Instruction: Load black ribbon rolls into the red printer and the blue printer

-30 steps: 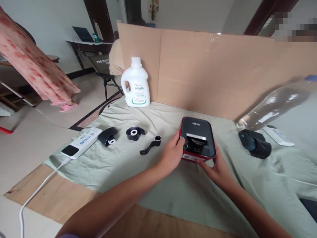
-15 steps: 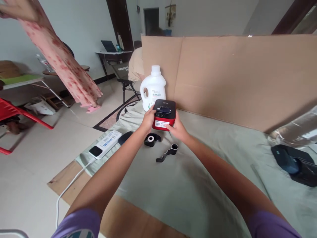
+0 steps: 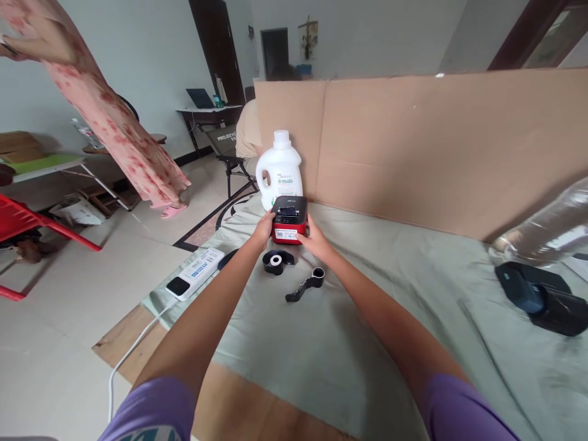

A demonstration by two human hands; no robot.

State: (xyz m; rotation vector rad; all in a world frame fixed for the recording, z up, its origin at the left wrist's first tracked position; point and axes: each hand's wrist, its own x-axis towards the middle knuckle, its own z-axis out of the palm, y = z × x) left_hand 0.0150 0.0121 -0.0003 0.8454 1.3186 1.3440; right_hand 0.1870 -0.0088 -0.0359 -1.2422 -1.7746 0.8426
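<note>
A boxy red-and-black device (image 3: 289,219), with a white printed label on its near side, is held between my two hands. My left hand (image 3: 263,229) grips its left side. My right hand (image 3: 316,239) holds the right side, thumb against the label. Whether its underside touches the cloth, I cannot tell. Right behind it stands a white detergent bottle (image 3: 281,168), its lower part hidden. Closer to me lie a black tape dispenser with a white core (image 3: 275,261) and a second black tape dispenser (image 3: 305,284).
A white power strip (image 3: 196,273) lies left on the grey-green cloth (image 3: 312,343), its cord running off the edge. A tall cardboard sheet (image 3: 390,141) borders the back. Dark devices (image 3: 542,300) and a plastic-wrapped roll (image 3: 546,226) lie right. A person (image 3: 105,116) stands at left.
My hands have shifted the red-and-black device slightly left and away from me, lower toward the cloth. The whole view has tilted a little. Both hands keep their hold.
</note>
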